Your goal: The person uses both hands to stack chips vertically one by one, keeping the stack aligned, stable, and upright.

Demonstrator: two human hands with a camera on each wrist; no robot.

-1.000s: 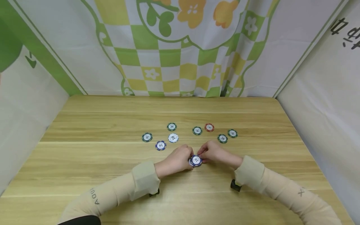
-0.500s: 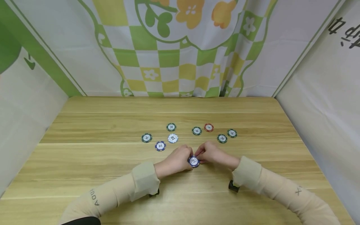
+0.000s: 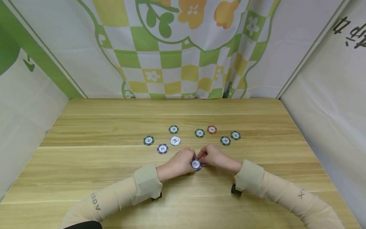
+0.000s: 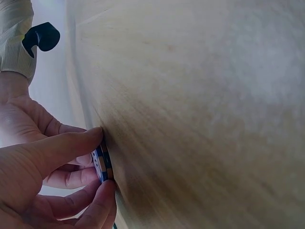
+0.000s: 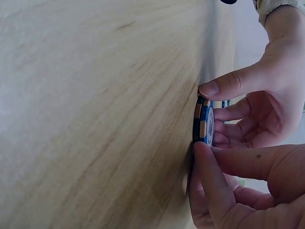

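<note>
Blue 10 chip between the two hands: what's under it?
Beneath the blue 10 chip, the right wrist view shows the edge of a second chip, dark blue with tan blocks. Its face is covered, so its number cannot be read.

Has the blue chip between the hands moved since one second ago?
Yes, the blue chip moved left, toward the left hand, judged against the red chip.

The blue chips and white chip read 10, green chips 20, red chip 5.

On the table, 8 chips lie spread behind the chip stack.
</note>
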